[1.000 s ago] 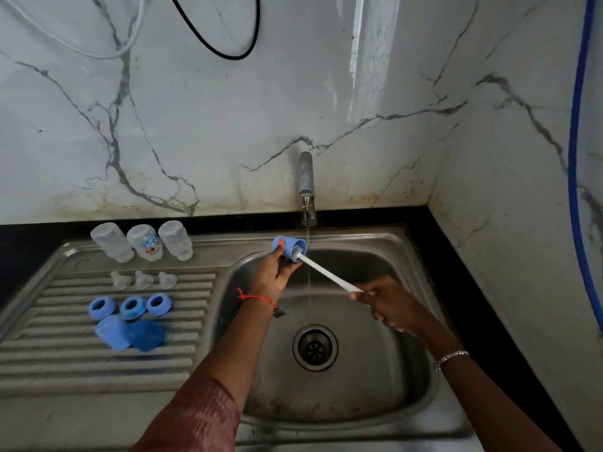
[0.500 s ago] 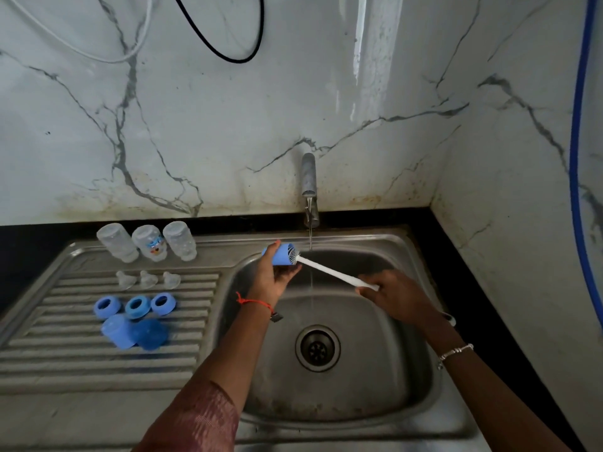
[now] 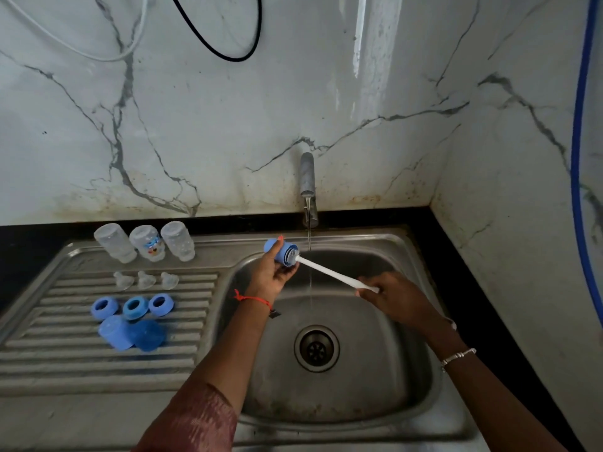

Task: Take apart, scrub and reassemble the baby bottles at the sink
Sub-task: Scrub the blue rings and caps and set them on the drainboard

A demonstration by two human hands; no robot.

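Note:
My left hand [image 3: 272, 272] grips a blue bottle cap [image 3: 283, 252] on its side over the sink's back left corner. The head of a white bottle brush [image 3: 329, 274] is inside the cap's mouth, and my right hand [image 3: 396, 296] holds the brush's handle end. A thin stream of water falls from the tap [image 3: 308, 187] just right of the cap. On the drainboard [image 3: 49, 363] stand three clear bottles [image 3: 146, 243] upside down, then three clear teats [image 3: 145, 280], three blue collar rings [image 3: 133, 308] and two more blue caps [image 3: 130, 334].
The steel sink basin [image 3: 385, 386] has a round drain [image 3: 316, 349] at its middle. A black counter edge runs behind and along the right. Marble walls close the back and right side, with cables hanging at top and a blue hose at far right.
My left hand and the cap have shifted a little left, away from the water stream. The brush stays in the cap and my right hand has moved slightly with the handle.

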